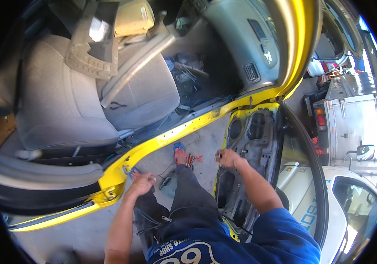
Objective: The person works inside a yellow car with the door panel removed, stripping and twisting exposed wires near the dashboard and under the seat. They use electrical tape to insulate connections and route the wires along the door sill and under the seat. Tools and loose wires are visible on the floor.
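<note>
My right hand [229, 158] is held over the inner edge of an open yellow car door [254, 145], whose inside is bare grey metal with large holes. Its fingers are curled in; whatever they hold, if anything, is too small to make out. Lower and to the left, my left hand [142, 184] hangs near the yellow door sill [175, 127], above my left leg. The fingers of that hand are bent together, and I cannot see what is between them. Pliers [117, 105] lie on the grey front seat [144, 97], far from both hands.
A long light trim strip [138, 70], a grey trim panel [94, 61] and a tan box [133, 20] rest on the seats. By my feet are a thin reddish bundle [193, 160] and a grey case [168, 187]. A white vehicle [305, 189] stands beyond the door.
</note>
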### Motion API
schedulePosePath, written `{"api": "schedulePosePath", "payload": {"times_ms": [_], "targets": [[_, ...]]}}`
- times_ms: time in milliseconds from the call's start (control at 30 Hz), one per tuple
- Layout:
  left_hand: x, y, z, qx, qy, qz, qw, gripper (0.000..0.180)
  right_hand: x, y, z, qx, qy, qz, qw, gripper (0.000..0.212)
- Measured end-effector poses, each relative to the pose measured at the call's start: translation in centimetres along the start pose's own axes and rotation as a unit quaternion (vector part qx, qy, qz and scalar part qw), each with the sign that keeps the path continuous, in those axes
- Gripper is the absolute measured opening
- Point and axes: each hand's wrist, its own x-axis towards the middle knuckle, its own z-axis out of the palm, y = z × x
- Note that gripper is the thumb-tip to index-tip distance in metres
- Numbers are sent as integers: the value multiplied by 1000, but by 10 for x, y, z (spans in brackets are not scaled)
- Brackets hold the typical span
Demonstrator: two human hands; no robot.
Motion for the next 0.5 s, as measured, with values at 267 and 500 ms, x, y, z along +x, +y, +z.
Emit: {"api": "schedulePosePath", "payload": {"times_ms": [267, 500], "targets": [[184, -12, 31, 65, 196, -68, 976, 43, 182, 70, -34, -63, 44, -36, 996, 51], [323, -67, 27, 247, 165, -216, 930, 79, 273, 80, -75, -103, 7, 35, 994, 68]]}}
